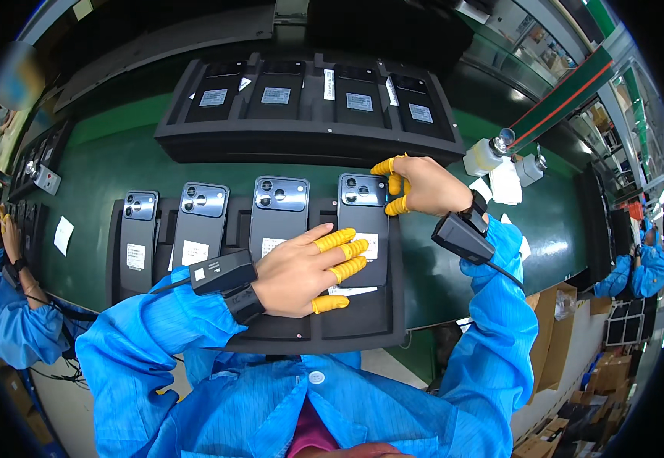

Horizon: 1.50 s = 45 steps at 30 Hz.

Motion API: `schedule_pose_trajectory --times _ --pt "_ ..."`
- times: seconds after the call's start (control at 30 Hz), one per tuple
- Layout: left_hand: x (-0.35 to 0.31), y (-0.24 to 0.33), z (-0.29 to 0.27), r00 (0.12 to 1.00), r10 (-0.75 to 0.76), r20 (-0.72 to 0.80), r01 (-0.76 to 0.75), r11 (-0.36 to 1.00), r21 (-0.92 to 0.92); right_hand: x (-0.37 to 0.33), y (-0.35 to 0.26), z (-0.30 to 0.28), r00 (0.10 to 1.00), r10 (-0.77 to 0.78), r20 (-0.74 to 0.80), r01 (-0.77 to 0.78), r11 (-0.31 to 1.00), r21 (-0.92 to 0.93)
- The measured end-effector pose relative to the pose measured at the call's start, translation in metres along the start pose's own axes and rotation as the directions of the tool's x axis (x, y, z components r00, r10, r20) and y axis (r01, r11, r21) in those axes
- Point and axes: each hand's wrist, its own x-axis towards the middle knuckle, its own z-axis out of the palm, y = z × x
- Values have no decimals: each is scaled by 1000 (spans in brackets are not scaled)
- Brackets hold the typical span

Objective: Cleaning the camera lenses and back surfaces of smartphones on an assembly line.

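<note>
Several dark smartphones with silvery-blue camera panels lie back up in a row on the near black foam tray (286, 330). My left hand (301, 271), in yellow ribbed finger cots, rests with its fingers spread across the lower part of the rightmost smartphone (362, 221), partly covering its white label. At that phone's upper right edge, my right hand (427, 187) has its cotted fingers curled, the thumb below the others. Left of these are another smartphone (279, 221), a third smartphone (200, 221) and, at the row's end, one more smartphone (138, 229).
Behind stands a second black foam tray (301, 141) with several dark, labelled devices. To the right are a pump bottle (484, 156), a smaller bottle (530, 169) and white wipes (505, 183). Paper (63, 235) lies on the green table (95, 191). A co-worker's hand (11, 240) is at far left.
</note>
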Motion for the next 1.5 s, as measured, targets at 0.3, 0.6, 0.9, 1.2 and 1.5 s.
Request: schedule_pose_trajectory --times 0.3,0.6,0.9,1.2,1.5 --pt "-55 23 -14 986 -111 125 126 984 -122 -20 18 32 939 186 -288 -22 871 490" --pt "-70 42 -6 964 -48 261 79 991 -109 -20 26 40 970 151 -191 -17 825 565" --pt "-78 61 8 950 -90 298 166 956 -242 -35 17 52 964 227 -137 -63 698 713" --pt "-29 33 -19 993 -44 108 52 996 -69 -26 0 28 976 128 -174 -51 920 389" --pt "-16 16 12 990 -82 116 90 994 -68 3 12 22 978 193 -82 -139 890 435"
